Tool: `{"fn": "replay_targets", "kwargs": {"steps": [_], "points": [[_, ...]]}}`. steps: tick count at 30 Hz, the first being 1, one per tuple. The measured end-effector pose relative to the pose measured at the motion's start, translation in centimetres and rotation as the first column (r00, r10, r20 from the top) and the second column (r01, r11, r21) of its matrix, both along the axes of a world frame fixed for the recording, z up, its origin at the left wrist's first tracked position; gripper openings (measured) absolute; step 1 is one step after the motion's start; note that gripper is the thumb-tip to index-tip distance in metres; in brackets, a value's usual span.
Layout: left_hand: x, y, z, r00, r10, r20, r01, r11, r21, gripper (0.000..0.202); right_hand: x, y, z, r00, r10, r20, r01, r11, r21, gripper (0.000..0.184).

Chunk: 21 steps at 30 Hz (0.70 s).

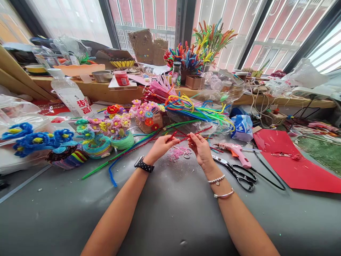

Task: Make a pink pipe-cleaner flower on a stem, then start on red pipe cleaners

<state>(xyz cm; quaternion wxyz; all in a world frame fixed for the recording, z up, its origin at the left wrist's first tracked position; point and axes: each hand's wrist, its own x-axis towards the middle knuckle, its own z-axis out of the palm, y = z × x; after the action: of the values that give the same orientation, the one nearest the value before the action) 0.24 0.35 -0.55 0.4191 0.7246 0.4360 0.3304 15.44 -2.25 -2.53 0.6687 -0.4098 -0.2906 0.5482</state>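
Over the grey table, my left hand [163,146] pinches a red tinsel pipe cleaner [182,134] between thumb and fingers. Facing it, my right hand [199,147] pinches red tinsel stem too, a length of it sticking out to the upper right. Whether both hands hold one stem or several cannot be made out. Below and between the hands lie small scissors [187,153] beside a little heap of pink clippings [175,154]. Green and blue pipe cleaners [112,170] lie on the table left of my left hand.
Black-handled shears [241,176] and a pink glue gun [241,153] lie to the right, before a red sheet [301,161]. Pipe-cleaner flowers in pots [122,141] stand left. Behind is a bundle of coloured pipe cleaners [197,110]. A cluttered wooden ledge [128,94] runs along the window.
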Motion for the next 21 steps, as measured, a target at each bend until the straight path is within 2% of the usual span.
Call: {"fn": "replay_targets", "kwargs": {"steps": [11,15,18,21], "points": [[-0.02,0.10,-0.14,0.999,-0.015,-0.041,0.015,1.000,-0.002,0.037,-0.02,-0.02,-0.05,1.000,0.008,0.007,-0.008,1.000,0.004,0.018],[0.00,0.35,-0.32,0.999,-0.030,-0.013,0.029,0.999,-0.017,0.035,0.28,0.10,-0.14,0.999,-0.023,-0.047,0.025,0.999,0.035,0.016],[0.07,0.51,-0.54,0.998,-0.030,0.049,0.033,0.997,-0.067,0.035,0.55,0.25,-0.18,0.992,-0.052,-0.116,0.057,0.998,0.042,0.015],[0.17,0.44,-0.60,0.988,-0.060,0.140,0.085,0.981,-0.177,0.035,0.70,0.31,-0.17,0.986,-0.036,-0.163,0.047,0.997,0.064,0.013]]}}
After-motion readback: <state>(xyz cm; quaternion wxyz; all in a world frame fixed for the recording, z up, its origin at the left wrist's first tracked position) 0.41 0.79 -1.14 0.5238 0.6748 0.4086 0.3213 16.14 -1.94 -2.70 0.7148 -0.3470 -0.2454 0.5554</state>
